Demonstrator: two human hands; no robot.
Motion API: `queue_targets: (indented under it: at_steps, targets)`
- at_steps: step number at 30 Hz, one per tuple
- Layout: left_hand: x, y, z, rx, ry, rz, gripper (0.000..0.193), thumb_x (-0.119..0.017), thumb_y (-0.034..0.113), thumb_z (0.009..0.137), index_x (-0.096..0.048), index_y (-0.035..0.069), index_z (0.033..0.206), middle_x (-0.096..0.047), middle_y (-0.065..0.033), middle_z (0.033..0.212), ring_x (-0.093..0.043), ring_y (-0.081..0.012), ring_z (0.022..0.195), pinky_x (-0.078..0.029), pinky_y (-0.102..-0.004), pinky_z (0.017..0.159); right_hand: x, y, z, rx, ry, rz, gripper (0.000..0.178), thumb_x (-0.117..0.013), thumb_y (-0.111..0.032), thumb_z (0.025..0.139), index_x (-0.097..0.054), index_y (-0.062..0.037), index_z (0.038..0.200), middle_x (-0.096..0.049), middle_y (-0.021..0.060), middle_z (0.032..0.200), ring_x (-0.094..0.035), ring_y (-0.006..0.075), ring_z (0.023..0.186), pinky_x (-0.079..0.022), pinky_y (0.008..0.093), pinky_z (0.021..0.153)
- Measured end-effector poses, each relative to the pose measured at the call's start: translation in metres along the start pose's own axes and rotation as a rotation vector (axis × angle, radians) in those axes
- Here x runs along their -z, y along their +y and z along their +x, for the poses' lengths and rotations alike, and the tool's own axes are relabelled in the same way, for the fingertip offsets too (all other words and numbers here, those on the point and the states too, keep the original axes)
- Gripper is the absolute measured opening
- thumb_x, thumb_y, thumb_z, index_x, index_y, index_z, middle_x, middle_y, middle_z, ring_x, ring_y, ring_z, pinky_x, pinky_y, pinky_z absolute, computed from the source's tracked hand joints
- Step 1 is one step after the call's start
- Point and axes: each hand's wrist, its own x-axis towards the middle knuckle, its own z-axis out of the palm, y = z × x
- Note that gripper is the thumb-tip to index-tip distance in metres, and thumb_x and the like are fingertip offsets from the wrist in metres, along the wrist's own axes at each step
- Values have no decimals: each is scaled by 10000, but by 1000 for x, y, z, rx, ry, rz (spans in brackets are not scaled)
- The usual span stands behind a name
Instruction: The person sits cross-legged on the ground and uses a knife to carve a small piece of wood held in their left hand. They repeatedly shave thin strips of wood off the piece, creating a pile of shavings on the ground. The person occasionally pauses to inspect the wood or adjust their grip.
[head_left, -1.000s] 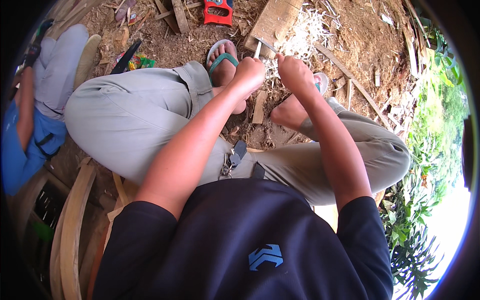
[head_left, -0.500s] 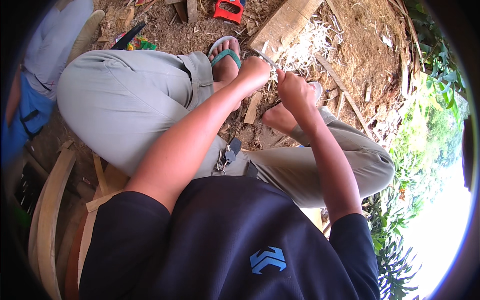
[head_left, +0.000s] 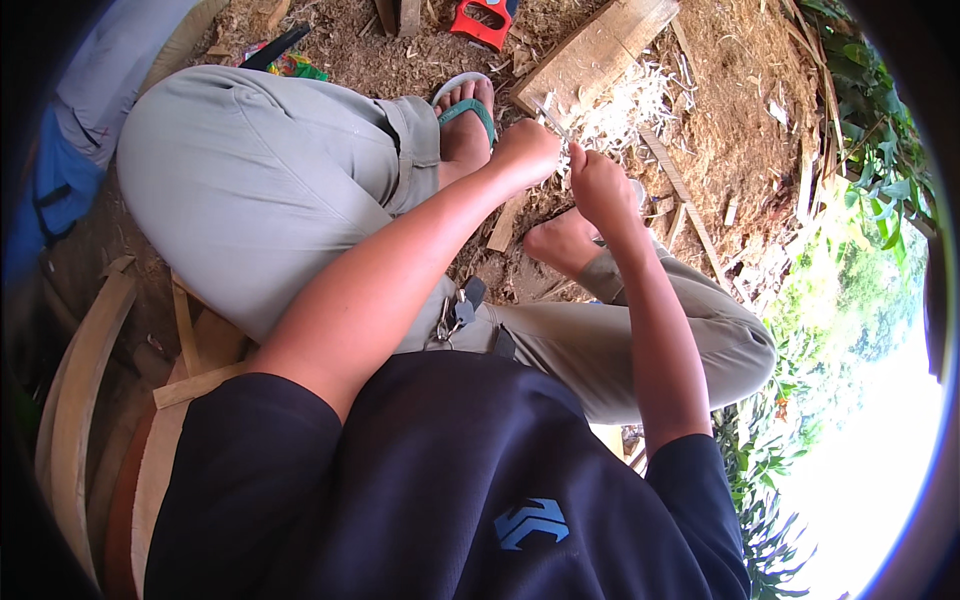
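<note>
My left hand [head_left: 527, 155] is closed in a fist in front of the sandalled foot, and what it grips is hidden. Close beside it, my right hand [head_left: 605, 188] is also closed, thumb pressed forward. A thin greyish strip [head_left: 550, 120] slants out past both hands towards a wooden board [head_left: 590, 60]; whether it is a blade or a sliver of wood I cannot tell. Its lower end runs to my right thumb. The board lies on the ground just beyond, with a heap of pale wood shavings [head_left: 625, 110] along its right side.
A red saw handle [head_left: 483, 22] lies at the far side. Wood offcuts and a long thin slat [head_left: 685, 190] are scattered on the ground. Curved wooden pieces [head_left: 85, 390] stand at the left. Another person's clothed leg [head_left: 110, 80] is at upper left; green plants [head_left: 885, 170] grow at right.
The view has shifted, so the ground and both hands appear a little further right. Both hands stay closed and close together by the board, the strip still showing between them.
</note>
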Motion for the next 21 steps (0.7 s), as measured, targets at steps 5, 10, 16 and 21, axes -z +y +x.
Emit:
queue_targets:
  at_steps: [5, 10, 16, 21]
  targets:
    - [11, 18, -12, 88, -144, -25, 323, -490, 192, 864, -674, -73, 882, -667, -305, 905, -682, -386, 923, -542, -453, 783, -1, -5, -9, -32, 34, -10, 567, -324, -428, 1025, -684, 6, 967, -671, 286, 948, -642, 464, 949, -480, 533, 881]
    - [5, 8, -5, 0, -66, -39, 319, -483, 187, 859, -675, -66, 849, -670, -296, 877, -682, -388, 904, -539, -454, 777, -9, 0, 26, -56, 41, -66, 564, -327, -430, 1025, -692, -4, 968, -680, 273, 953, -655, 454, 941, -498, 520, 882]
    - [-2, 1, 1, 12, -43, -65, 318, -516, 188, 844, -666, -88, 897, -671, -306, 888, -684, -393, 920, -544, -456, 801, -1, 9, 36, -74, 46, -64, 585, -317, -476, 1018, -675, -13, 1041, -668, 277, 1029, -637, 442, 1004, -485, 519, 902]
    - [-8, -3, 3, 62, -22, -57, 333, -548, 184, 843, -655, -116, 940, -672, -314, 896, -685, -399, 926, -555, -449, 800, 24, 15, -2, 8, 4, -52, 555, -349, -445, 1017, -686, -6, 970, -671, 280, 924, -638, 461, 928, -486, 523, 859]
